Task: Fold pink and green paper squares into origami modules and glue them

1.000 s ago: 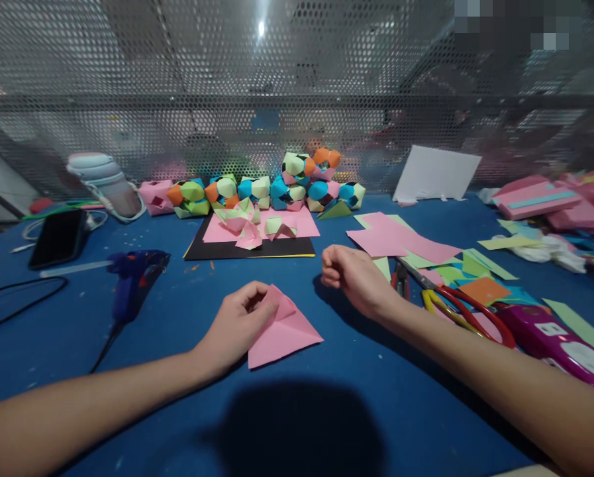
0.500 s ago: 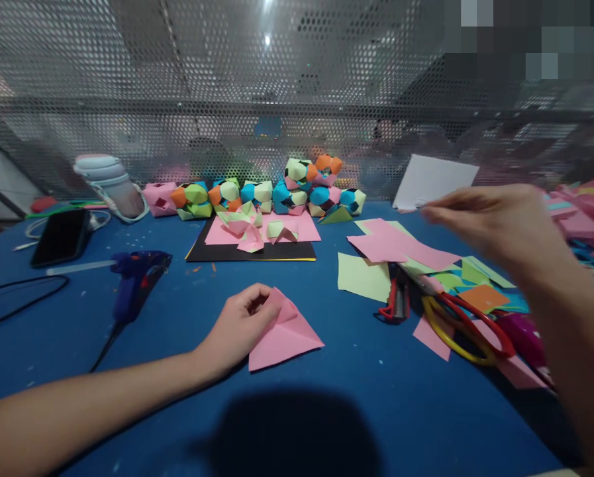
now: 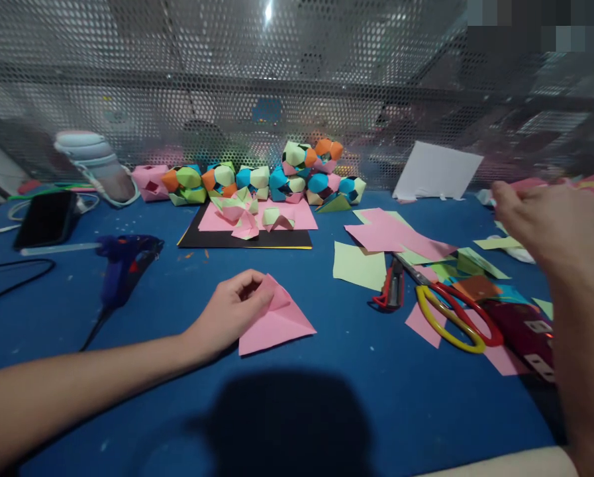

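My left hand [image 3: 234,305] rests on the blue table with thumb and fingers closed on the upper left edge of a folded pink paper sheet [image 3: 277,328]. One corner of that paper points right, and part of its left side lies under my fingers. At the far right, my right hand [image 3: 549,222] is raised beside a heap of pink paper pieces [image 3: 528,183]. Its fingers are mostly turned away and blurred, so whether they grip anything is hidden. Scissors [image 3: 468,318] with red and yellow handles and a red cutter [image 3: 392,286] lie between my hands.
Several folded paper balls [image 3: 254,180] line the back by a perforated metal screen [image 3: 217,126]. Paper pieces sit on a black sheet [image 3: 247,240]. A blue glue gun [image 3: 120,265], phone [image 3: 47,218] and bottle [image 3: 98,165] stand left. Loose sheets [image 3: 359,265] and a white card [image 3: 438,171] are right.
My right hand has moved right, from near the white card toward the paper heap. My left hand keeps hold of the pink paper. The view has shifted slightly.
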`<action>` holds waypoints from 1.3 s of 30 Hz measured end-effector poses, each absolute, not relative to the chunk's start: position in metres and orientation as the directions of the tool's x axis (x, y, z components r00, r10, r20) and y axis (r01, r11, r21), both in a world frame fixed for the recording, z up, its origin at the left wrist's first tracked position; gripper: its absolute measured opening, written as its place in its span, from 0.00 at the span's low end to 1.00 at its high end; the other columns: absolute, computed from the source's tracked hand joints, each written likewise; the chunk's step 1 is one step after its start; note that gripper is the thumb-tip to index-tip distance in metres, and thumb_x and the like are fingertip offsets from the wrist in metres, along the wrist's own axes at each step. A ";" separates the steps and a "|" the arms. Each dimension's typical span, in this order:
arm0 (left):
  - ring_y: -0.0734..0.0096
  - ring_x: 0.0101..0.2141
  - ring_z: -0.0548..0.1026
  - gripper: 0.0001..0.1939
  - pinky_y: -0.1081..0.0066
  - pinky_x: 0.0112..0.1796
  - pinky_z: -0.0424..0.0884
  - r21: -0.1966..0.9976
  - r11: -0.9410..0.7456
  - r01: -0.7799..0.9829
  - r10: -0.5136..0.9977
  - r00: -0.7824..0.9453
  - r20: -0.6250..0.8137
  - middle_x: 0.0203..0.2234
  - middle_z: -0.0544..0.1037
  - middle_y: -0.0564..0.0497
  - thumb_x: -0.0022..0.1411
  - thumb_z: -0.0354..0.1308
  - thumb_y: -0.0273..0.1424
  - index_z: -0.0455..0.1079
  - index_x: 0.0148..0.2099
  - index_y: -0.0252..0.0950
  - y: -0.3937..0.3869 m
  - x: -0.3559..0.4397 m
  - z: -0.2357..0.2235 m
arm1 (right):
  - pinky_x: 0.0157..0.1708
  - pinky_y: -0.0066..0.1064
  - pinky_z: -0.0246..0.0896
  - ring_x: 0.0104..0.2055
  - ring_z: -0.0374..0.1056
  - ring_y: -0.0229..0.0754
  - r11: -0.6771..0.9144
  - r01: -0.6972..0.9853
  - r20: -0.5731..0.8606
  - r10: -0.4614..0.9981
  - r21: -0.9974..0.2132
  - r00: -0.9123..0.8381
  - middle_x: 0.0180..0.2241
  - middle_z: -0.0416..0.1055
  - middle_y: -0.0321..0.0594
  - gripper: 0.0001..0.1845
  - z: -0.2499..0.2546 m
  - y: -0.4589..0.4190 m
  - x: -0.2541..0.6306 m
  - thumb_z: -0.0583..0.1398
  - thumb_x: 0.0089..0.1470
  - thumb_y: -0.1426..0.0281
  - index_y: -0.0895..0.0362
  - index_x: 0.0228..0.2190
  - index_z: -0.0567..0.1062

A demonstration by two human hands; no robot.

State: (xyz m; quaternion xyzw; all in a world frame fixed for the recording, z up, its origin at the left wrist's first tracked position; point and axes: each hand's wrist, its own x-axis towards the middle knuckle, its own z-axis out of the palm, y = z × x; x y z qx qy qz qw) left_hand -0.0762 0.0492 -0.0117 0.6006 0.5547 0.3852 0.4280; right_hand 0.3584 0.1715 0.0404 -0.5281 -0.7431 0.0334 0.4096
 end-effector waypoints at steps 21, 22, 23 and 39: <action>0.72 0.30 0.70 0.12 0.75 0.30 0.64 0.924 -0.176 0.339 0.976 0.184 0.118 0.28 0.75 0.53 0.58 0.54 0.39 0.72 0.33 0.35 0.044 -0.078 -0.015 | 0.22 0.26 0.44 0.22 0.51 0.32 0.522 0.503 0.223 0.813 -0.689 -0.538 0.19 0.58 0.31 0.15 -0.011 0.062 0.094 0.52 0.57 0.67 0.57 0.19 0.61; 0.72 0.30 0.70 0.12 0.75 0.30 0.64 0.927 -0.171 0.334 0.976 0.188 0.112 0.28 0.75 0.53 0.58 0.54 0.39 0.72 0.33 0.35 0.044 -0.079 -0.015 | 0.22 0.26 0.43 0.21 0.51 0.31 0.520 0.498 0.225 0.814 -0.694 -0.536 0.18 0.57 0.31 0.15 -0.012 0.062 0.094 0.52 0.56 0.68 0.57 0.19 0.61; 0.72 0.31 0.70 0.12 0.75 0.31 0.64 0.929 -0.163 0.331 0.976 0.189 0.103 0.28 0.75 0.53 0.58 0.53 0.39 0.72 0.34 0.36 0.045 -0.079 -0.015 | 0.22 0.26 0.43 0.21 0.50 0.31 0.516 0.498 0.222 0.816 -0.698 -0.534 0.18 0.56 0.30 0.15 -0.013 0.063 0.095 0.53 0.55 0.69 0.57 0.18 0.61; 0.74 0.32 0.69 0.11 0.75 0.33 0.65 0.922 -0.216 0.320 0.964 0.220 0.149 0.30 0.74 0.54 0.59 0.53 0.37 0.70 0.35 0.35 0.046 -0.082 -0.016 | 0.24 0.24 0.48 0.23 0.55 0.31 0.512 0.450 0.225 0.804 -0.732 -0.550 0.20 0.62 0.31 0.10 -0.017 0.063 0.096 0.55 0.52 0.73 0.59 0.21 0.67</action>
